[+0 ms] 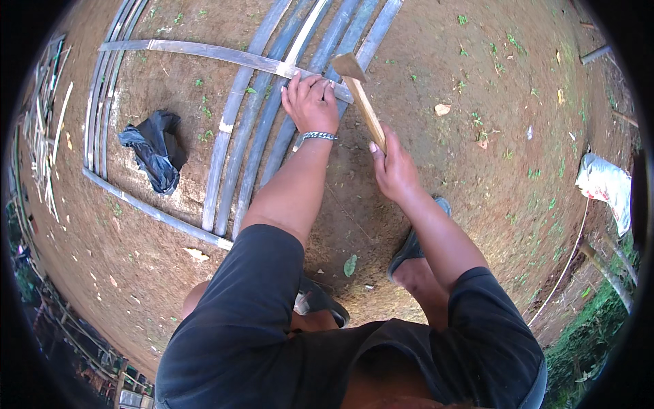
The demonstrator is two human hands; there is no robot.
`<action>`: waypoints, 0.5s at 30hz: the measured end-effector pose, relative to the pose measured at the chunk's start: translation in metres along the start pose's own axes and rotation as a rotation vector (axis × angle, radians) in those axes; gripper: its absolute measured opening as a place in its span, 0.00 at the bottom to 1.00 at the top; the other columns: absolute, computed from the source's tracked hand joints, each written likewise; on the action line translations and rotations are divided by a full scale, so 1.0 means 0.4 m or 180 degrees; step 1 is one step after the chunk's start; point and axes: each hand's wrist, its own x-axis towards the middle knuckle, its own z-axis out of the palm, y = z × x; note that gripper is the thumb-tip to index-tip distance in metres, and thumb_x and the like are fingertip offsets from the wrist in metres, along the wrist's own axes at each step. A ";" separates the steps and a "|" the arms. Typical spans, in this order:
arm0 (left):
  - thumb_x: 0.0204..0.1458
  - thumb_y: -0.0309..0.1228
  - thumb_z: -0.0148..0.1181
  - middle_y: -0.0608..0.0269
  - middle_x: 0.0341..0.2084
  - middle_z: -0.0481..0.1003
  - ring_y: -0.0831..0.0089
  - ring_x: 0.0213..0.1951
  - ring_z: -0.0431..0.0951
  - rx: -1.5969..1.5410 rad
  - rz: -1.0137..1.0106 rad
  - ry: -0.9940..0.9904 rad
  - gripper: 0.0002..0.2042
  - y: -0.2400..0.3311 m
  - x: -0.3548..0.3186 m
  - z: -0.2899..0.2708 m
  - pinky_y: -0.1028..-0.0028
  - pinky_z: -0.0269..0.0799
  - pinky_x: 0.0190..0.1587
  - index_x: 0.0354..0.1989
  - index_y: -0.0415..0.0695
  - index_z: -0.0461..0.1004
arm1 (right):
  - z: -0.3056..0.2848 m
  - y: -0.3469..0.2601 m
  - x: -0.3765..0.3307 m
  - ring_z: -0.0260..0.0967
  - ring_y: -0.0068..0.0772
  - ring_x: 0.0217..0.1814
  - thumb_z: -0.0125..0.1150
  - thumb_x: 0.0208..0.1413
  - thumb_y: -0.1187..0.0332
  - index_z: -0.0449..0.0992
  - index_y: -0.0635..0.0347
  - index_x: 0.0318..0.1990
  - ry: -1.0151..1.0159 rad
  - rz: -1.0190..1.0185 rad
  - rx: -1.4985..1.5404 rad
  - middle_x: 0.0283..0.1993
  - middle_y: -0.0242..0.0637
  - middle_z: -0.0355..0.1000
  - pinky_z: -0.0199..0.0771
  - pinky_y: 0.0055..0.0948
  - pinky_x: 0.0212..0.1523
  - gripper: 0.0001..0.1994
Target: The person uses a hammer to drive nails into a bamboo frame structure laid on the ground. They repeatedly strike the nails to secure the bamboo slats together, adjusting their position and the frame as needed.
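Observation:
My right hand [397, 167] is closed round the wooden handle of a hammer [368, 112]. Its brownish metal head is raised near the right end of a grey bamboo slat [197, 49] that lies crosswise over several long slats [235, 146]. My left hand [312, 102], with a chain bracelet at the wrist, presses on this cross slat, fingers curled over it just left of the hammer head. Whether a small thing is pinched between those fingertips cannot be made out.
A crumpled black plastic bag [157, 150] lies between the slats and another group of slats [112, 88] at the left. One more slat [157, 215] crosses their near ends. Thin sticks [51, 136] are piled far left. A white sack [605, 187] lies at the right.

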 end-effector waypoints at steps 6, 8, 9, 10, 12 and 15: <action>0.50 0.33 0.70 0.74 0.46 0.80 0.62 0.66 0.69 -0.0052 -0.0045 -0.0014 0.04 -0.001 0.001 -0.003 0.48 0.49 0.73 0.35 0.53 0.85 | 0.000 0.015 0.022 0.75 0.69 0.51 0.52 0.70 0.63 0.59 0.51 0.70 -0.0127 0.0083 -0.0248 0.54 0.62 0.75 0.75 0.59 0.52 0.24; 0.50 0.33 0.70 0.74 0.46 0.80 0.62 0.66 0.69 -0.0052 -0.0052 0.0011 0.04 -0.002 0.003 -0.004 0.48 0.49 0.73 0.34 0.52 0.85 | -0.014 -0.016 0.022 0.75 0.69 0.51 0.52 0.69 0.64 0.59 0.51 0.70 0.0042 0.0003 -0.0088 0.54 0.62 0.75 0.75 0.58 0.52 0.24; 0.50 0.34 0.70 0.74 0.46 0.80 0.62 0.66 0.69 -0.0046 -0.0077 -0.0018 0.04 0.001 0.004 -0.003 0.48 0.49 0.73 0.34 0.52 0.85 | -0.015 -0.015 0.025 0.75 0.69 0.51 0.52 0.69 0.64 0.59 0.51 0.70 -0.0059 0.0070 -0.0185 0.54 0.62 0.75 0.75 0.58 0.52 0.24; 0.50 0.34 0.70 0.74 0.46 0.80 0.62 0.66 0.69 -0.0040 -0.0101 -0.0046 0.04 0.003 0.003 -0.004 0.48 0.49 0.73 0.34 0.52 0.85 | -0.018 -0.012 0.028 0.75 0.69 0.51 0.52 0.69 0.64 0.59 0.50 0.70 -0.0159 0.0137 -0.0281 0.53 0.62 0.75 0.76 0.58 0.52 0.24; 0.50 0.34 0.70 0.74 0.46 0.80 0.62 0.66 0.69 -0.0036 -0.0111 -0.0067 0.04 0.005 0.003 -0.005 0.48 0.49 0.73 0.34 0.52 0.85 | -0.022 0.001 0.034 0.75 0.69 0.51 0.52 0.69 0.64 0.59 0.50 0.70 -0.0292 0.0224 -0.0385 0.53 0.62 0.75 0.76 0.59 0.51 0.24; 0.51 0.35 0.70 0.74 0.45 0.80 0.62 0.66 0.69 -0.0051 -0.0096 -0.0052 0.04 0.003 0.001 -0.005 0.48 0.49 0.73 0.33 0.52 0.85 | -0.022 0.012 0.039 0.75 0.69 0.51 0.53 0.69 0.64 0.60 0.50 0.70 -0.0241 0.0234 -0.0334 0.51 0.62 0.76 0.75 0.59 0.50 0.24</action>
